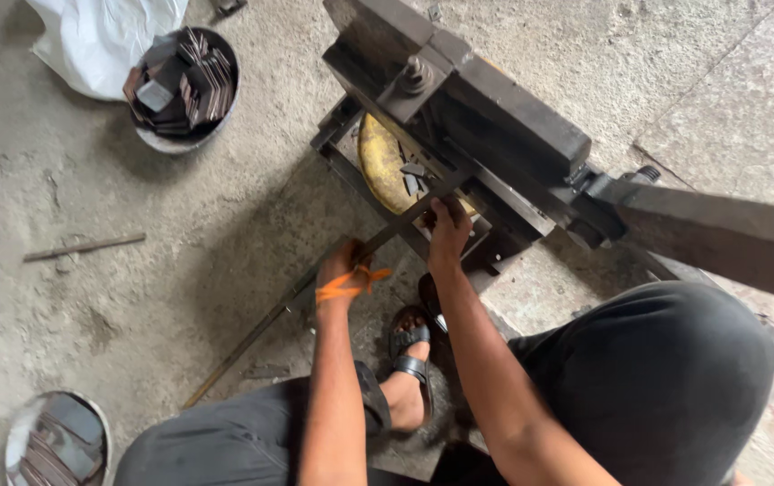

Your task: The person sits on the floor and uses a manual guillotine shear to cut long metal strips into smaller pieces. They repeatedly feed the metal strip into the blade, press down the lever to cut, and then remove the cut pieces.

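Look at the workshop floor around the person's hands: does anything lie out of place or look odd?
One thing: a thin dark metal rod lies loose on the bare concrete floor, apart from the round metal bowl of cut pieces.

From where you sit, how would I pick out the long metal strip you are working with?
Find the heavy dark shearing machine on the concrete floor. The long flat metal strip slants from its mouth down to the lower left, held by the left hand and right hand. Unlike the short rod lying loose, it enters the machine.
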Demonstrator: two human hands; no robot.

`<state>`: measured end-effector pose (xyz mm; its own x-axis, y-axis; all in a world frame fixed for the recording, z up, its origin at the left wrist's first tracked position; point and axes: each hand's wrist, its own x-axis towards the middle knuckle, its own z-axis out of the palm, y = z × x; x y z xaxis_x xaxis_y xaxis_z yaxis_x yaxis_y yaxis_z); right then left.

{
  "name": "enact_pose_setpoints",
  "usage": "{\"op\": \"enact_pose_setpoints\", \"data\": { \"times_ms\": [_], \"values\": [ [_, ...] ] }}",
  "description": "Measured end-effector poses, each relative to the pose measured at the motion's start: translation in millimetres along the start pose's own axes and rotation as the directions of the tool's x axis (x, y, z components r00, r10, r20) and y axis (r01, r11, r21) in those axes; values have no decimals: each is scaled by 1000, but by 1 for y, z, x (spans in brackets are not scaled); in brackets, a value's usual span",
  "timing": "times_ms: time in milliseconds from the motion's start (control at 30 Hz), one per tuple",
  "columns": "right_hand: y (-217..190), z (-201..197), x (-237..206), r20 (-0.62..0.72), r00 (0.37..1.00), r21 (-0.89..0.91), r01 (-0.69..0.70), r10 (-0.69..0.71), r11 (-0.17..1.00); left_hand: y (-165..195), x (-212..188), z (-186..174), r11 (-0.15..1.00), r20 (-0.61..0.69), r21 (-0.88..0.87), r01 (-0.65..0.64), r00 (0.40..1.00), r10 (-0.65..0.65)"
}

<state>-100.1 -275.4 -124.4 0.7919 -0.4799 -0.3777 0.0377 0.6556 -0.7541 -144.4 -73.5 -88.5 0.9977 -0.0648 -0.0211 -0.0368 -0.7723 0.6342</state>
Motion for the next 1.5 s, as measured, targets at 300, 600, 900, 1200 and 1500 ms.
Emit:
{"op": "enact_pose_setpoints", "data": {
  "times_ms": [300,600,900,1200,1500],
  "values": [
    [-9,-13,5,-184,952,-54,238,-244,970,35,-73,-6,998,-157,-21,-55,986,51],
    [-12,-14,12,-73,976,-39,202,-204,979,45,-56,-4,997,-118,-33,-64,991,59],
    [-12,-10,22,112,989,-53,101,-95,993,68,-35,1,999,-159,43,6,987,1],
    [-2,-11,30,147,986,2,78,-78,997,71,-30,2,1000,-136,13,14,991,-12],
    [-1,-13,34,169,980,-5,111,-108,994,84,-33,1,995,-184,91,41,983,-24]
  ]
}}
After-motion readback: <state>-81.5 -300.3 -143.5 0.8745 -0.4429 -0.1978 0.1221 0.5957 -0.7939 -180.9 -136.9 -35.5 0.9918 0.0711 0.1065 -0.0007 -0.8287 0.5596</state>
